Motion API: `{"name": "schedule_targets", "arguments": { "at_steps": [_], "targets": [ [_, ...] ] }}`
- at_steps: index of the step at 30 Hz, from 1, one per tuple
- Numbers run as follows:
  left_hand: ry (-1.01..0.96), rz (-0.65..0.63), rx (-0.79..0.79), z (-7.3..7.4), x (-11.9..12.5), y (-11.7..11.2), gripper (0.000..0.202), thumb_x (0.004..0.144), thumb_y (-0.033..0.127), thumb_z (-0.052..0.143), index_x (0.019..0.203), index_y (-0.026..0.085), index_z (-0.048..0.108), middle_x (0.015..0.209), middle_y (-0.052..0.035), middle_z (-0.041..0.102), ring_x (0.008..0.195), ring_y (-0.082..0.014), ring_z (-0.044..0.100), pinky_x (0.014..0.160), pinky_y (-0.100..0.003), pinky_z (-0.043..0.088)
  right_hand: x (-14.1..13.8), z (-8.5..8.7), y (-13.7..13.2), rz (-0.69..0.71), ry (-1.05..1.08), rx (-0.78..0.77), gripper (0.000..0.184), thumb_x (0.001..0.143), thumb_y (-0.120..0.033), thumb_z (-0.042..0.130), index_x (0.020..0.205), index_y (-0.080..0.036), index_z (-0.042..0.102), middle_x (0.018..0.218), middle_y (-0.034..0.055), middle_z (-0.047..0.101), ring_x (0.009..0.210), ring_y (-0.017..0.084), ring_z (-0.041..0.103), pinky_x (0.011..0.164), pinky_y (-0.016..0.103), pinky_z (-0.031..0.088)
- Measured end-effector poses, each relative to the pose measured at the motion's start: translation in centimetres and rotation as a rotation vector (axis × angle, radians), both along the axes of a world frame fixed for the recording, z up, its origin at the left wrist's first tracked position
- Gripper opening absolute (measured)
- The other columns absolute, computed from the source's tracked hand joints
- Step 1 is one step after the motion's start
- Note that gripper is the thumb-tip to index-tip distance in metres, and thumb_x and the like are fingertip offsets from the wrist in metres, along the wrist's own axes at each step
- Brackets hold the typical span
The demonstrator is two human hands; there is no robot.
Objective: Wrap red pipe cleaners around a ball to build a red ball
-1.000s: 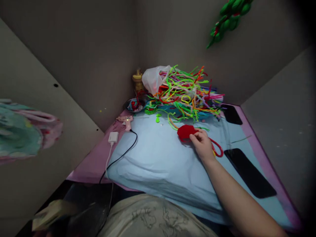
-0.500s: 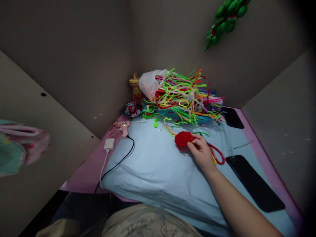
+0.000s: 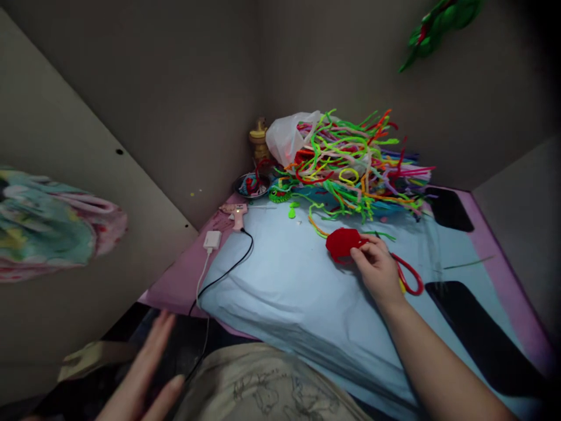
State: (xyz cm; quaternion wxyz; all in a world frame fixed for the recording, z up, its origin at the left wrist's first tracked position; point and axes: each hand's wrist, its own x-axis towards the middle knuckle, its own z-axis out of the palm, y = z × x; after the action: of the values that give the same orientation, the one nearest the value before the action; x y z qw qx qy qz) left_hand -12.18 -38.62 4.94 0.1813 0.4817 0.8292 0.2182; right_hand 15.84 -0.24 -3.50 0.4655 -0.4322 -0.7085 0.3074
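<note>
My right hand (image 3: 377, 263) pinches the edge of a red, roundish fuzzy piece (image 3: 343, 244) over the blue sheet, thumb in front and fingers behind. Partly hidden under that hand lie what look like scissors with a red loop handle (image 3: 414, 280). Green and orange pipe cleaners (image 3: 318, 227) lie just beyond the red piece. At the lower left, below the table edge, my left hand (image 3: 146, 368) is slightly blurred, its fingers stretched out, thumb apart, nothing in it. A pink glue gun (image 3: 239, 215) with a black cord rests at the table's left side.
A heap of colourful pipe cleaners (image 3: 359, 164) spills from a white plastic bag (image 3: 284, 140) at the back. Beside it stands a metal bowl (image 3: 239, 190). A white charger (image 3: 212, 240) sits at left; dark flat slabs (image 3: 477, 333) lie at right. Patterned cloth (image 3: 52, 228) hangs at left.
My left hand has come into view at the lower left. The camera has turned a little left, so everything appears shifted right. My right hand still holds the red piece.
</note>
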Motion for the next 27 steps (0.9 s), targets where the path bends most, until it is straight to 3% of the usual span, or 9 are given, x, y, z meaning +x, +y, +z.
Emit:
{"name": "schedule_targets", "arguments": {
  "at_steps": [3, 5, 9, 13, 17, 21, 24, 27],
  "targets": [
    [-0.143, -0.174, -0.119, 0.1, 2.8, 4.8, 0.06, 0.088, 0.036, 0.044, 0.143, 0.041, 0.022, 0.155, 0.0021, 0.016, 0.138, -0.0318, 0.023, 0.105, -0.055, 0.033, 0.0, 0.1, -0.1, 0.004, -0.025, 0.044, 0.021, 0.079, -0.034, 0.057, 0.065, -0.019, 0.052, 0.107, 0.0099, 0.055, 0.101, 0.023, 0.054, 0.091, 0.041, 0.04],
    [-0.239, -0.302, -0.138, 0.0, 5.0, 8.2, 0.058, 0.089, 0.033, 0.043, 0.144, 0.034, 0.024, 0.156, -0.0031, 0.012, 0.139, -0.0288, 0.021, 0.108, -0.052, 0.03, 0.1, 0.2, -0.1, 0.022, -0.053, 0.085, 0.02, 0.079, -0.033, 0.056, 0.066, -0.019, 0.051, 0.11, 0.0105, 0.054, 0.103, 0.024, 0.053, 0.09, 0.041, 0.041],
    [-0.383, -0.5, 0.007, -0.5, 8.8, 14.5, 0.055, 0.087, 0.025, 0.048, 0.14, 0.024, 0.033, 0.153, -0.0112, 0.022, 0.138, -0.0248, 0.026, 0.11, -0.046, 0.03, 0.3, 0.7, -0.5, 0.055, -0.11, 0.168, 0.018, 0.08, -0.032, 0.055, 0.067, -0.019, 0.051, 0.12, 0.0119, 0.049, 0.11, 0.026, 0.05, 0.093, 0.043, 0.039],
    [-0.414, -0.642, 0.295, -1.3, 10.7, 20.5, 0.045, 0.084, 0.018, 0.051, 0.129, 0.02, 0.045, 0.14, -0.014, 0.04, 0.13, -0.0224, 0.038, 0.107, -0.042, 0.034, -0.2, 0.8, -0.9, 0.022, -0.08, 0.131, 0.018, 0.081, -0.032, 0.053, 0.069, -0.019, 0.052, 0.129, 0.0134, 0.042, 0.116, 0.027, 0.047, 0.094, 0.042, 0.038],
    [-0.451, -0.573, 0.549, -2.8, 11.4, 26.7, 0.026, 0.084, 0.016, 0.049, 0.108, 0.02, 0.056, 0.108, -0.0096, 0.058, 0.106, -0.0201, 0.054, 0.094, -0.037, 0.043, -0.8, 0.3, -0.2, -0.101, 0.114, -0.016, 0.02, 0.082, -0.035, 0.054, 0.073, -0.018, 0.054, 0.135, 0.0136, 0.037, 0.108, 0.024, 0.052, 0.09, 0.04, 0.041],
    [-0.611, -0.418, 0.581, -5.0, 12.3, 32.5, 0.012, 0.082, 0.019, 0.052, 0.092, 0.019, 0.059, 0.088, -0.0048, 0.061, 0.082, -0.0166, 0.057, 0.072, -0.029, 0.046, -0.9, -0.2, 1.3, -0.144, 0.309, -0.098, 0.021, 0.081, -0.036, 0.055, 0.069, -0.019, 0.053, 0.129, 0.0101, 0.045, 0.119, 0.023, 0.044, 0.1, 0.042, 0.034],
    [-0.837, -0.297, 0.595, -6.5, 13.3, 35.8, 0.018, 0.078, 0.023, 0.06, 0.095, 0.019, 0.055, 0.088, -0.0042, 0.061, 0.078, -0.0145, 0.058, 0.068, -0.026, 0.045, -0.8, -0.4, 2.3, -0.147, 0.419, -0.127, 0.019, 0.081, -0.036, 0.056, 0.07, -0.02, 0.054, 0.127, 0.0079, 0.047, 0.12, 0.022, 0.043, 0.105, 0.043, 0.029],
    [-1.022, -0.244, 0.616, -7.6, 14.1, 37.8, 0.038, 0.072, 0.025, 0.069, 0.105, 0.02, 0.051, 0.106, -0.0064, 0.06, 0.084, -0.0142, 0.059, 0.07, -0.025, 0.047, -0.8, -0.5, 2.7, -0.142, 0.516, -0.162, 0.019, 0.08, -0.037, 0.058, 0.071, -0.02, 0.055, 0.131, 0.0072, 0.045, 0.12, 0.021, 0.044, 0.106, 0.041, 0.03]
  ]
}}
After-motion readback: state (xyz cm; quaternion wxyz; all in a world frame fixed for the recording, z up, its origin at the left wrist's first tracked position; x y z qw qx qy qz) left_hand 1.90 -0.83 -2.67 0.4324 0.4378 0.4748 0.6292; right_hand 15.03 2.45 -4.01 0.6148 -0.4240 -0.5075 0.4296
